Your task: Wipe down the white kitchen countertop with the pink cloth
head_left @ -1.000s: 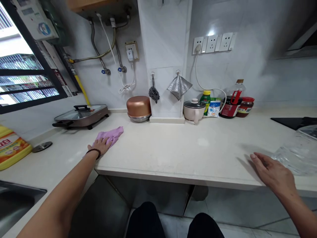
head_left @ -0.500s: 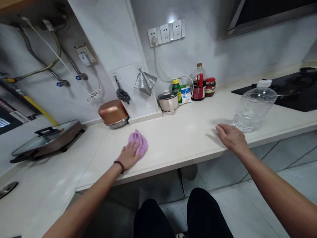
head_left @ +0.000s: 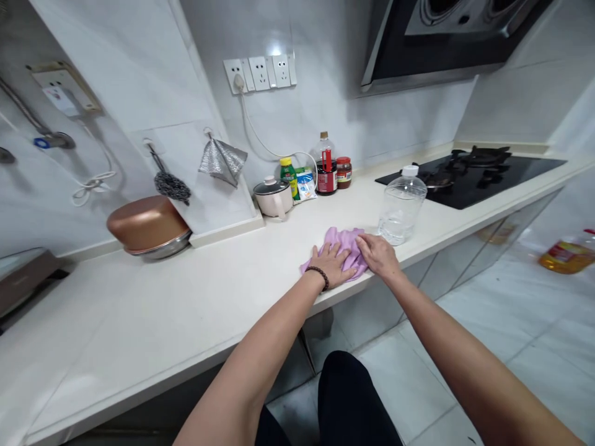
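A crumpled purple cloth (head_left: 343, 243) lies on the white countertop (head_left: 209, 291) near its front edge. My left hand (head_left: 331, 264), a dark bead bracelet at its wrist, presses flat on the cloth with fingers spread. My right hand (head_left: 377, 254) rests on the cloth's right side, fingers stretched out. A clear plastic bottle with a white cap (head_left: 401, 206) stands just right of the cloth, close to my right hand.
Along the wall stand a copper-coloured pot (head_left: 147, 225), a small white lidded pot (head_left: 272, 196), and sauce bottles and jars (head_left: 327, 172). A black gas hob (head_left: 469, 174) lies at the right under a range hood (head_left: 437, 37). An oil bottle (head_left: 566, 252) stands on the floor.
My left hand slid the purple cloth rightward along the counter. My right hand moved left onto the cloth. The view swung right, bringing the hob and hood into sight.
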